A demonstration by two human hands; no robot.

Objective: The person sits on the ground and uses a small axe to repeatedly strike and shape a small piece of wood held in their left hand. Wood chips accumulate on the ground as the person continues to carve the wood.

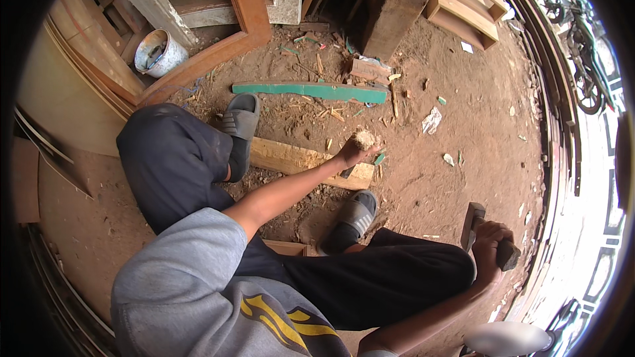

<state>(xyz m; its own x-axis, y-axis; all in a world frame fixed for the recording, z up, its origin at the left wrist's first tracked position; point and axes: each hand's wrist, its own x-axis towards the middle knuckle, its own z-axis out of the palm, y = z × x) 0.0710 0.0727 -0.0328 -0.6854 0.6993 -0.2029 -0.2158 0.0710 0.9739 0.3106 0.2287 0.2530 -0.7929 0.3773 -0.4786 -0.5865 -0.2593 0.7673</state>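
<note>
My left hand (356, 151) is closed around an upright chisel (364, 138) with a frayed, splintered wooden top. Its dark blade shows below the fist, by the right end of a pale wooden plank (284, 157) on the ground. Out to the right, beside my knee, my right hand (488, 246) grips a hammer (473, 217). The hammer's dark head is on the far side of the fist, and the handle butt sticks out on the right. My sandalled feet stand at either side of the plank, one beyond it and one nearer.
A curved green-painted board (311, 91) lies beyond the plank among wood chips. Wooden frames (254, 26) and a paint-stained bucket (161, 54) stand at the far left. A thick post (400, 10) rises at the back. A person sits by a wooden box (463, 16); motorbikes (582, 53) stand at right.
</note>
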